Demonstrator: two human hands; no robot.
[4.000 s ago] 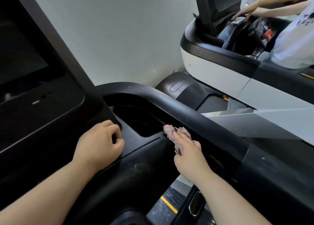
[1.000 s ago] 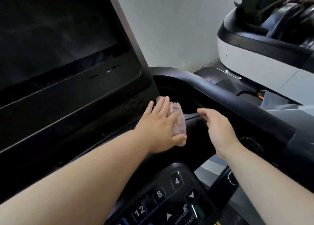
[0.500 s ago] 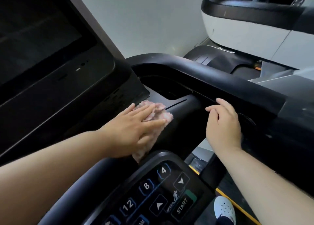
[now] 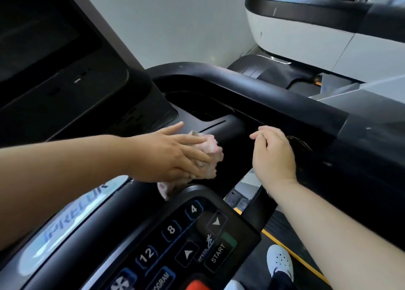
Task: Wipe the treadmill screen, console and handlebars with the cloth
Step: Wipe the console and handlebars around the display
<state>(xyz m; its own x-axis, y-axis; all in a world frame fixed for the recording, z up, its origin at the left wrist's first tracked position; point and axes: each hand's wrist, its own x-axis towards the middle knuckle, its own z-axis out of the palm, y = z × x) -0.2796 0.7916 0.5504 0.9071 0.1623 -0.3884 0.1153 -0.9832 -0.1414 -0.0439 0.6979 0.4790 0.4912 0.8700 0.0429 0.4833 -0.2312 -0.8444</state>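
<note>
A crumpled pink-and-white cloth (image 4: 210, 152) lies on the black console (image 4: 232, 134) of the treadmill, just right of the dark screen (image 4: 39, 40). My left hand (image 4: 166, 156) lies flat over the cloth and presses it onto the console, fingers stretched out; a corner of the cloth hangs out below the palm. My right hand (image 4: 274, 156) hovers a little to the right with fingers loosely curled and holds nothing. The curved black handlebar (image 4: 263, 90) runs behind both hands. A cup recess (image 4: 203, 107) sits just beyond the cloth.
A keypad (image 4: 197, 235) with number keys, arrows and a START button juts out below my hands. A second, black-and-white treadmill (image 4: 306, 35) stands at the upper right, against a pale wall (image 4: 175, 22). My white shoe (image 4: 281, 261) shows on the belt.
The cloth went from my right hand to my left. In the last second my left hand slid the cloth down and right across the console; my right fingers curled loosely.
</note>
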